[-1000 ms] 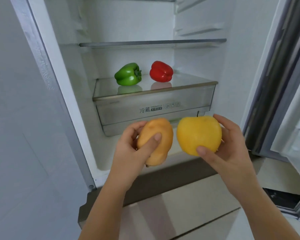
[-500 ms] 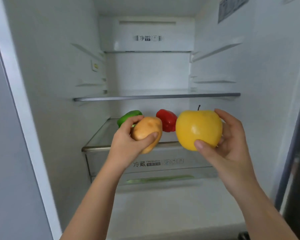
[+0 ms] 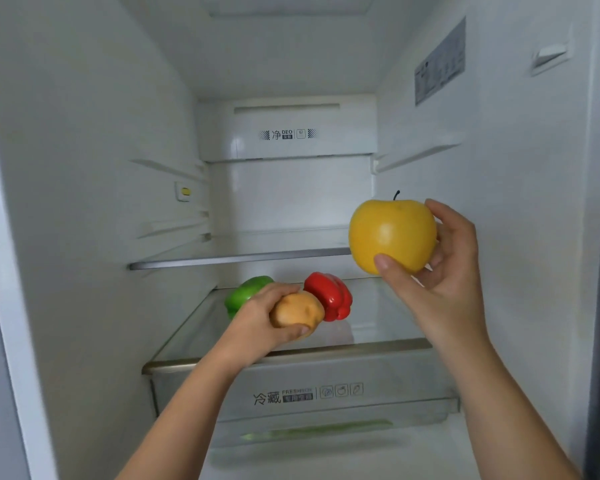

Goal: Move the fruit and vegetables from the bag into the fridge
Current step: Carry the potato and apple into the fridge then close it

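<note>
Your hands reach deeper now: left hand (image 3: pixel 257 323) grips the potato (image 3: pixel 295 311) above the lower shelf (image 3: pixel 378 323), right hand (image 3: pixel 447 271) grips the apple (image 3: pixel 392 233); placing comes next, so set both down gently.

Printed label (image 3: pixel 440 64), yellow switch (image 3: pixel 185 191), crisper drawer (image 3: pixel 305 389)

A glass shelf (image 3: pixel 378 329) with a metal front rim tops the clear drawer (image 3: pixel 406 386) in the fridge (image 3: pixel 84 202). On it, toward the back, lie a green pepper (image 3: pixel 243 294) at the left and a red pepper (image 3: pixel 333 299) nearer the middle. A second glass shelf (image 3: pixel 239 260) spans the fridge above them
</note>
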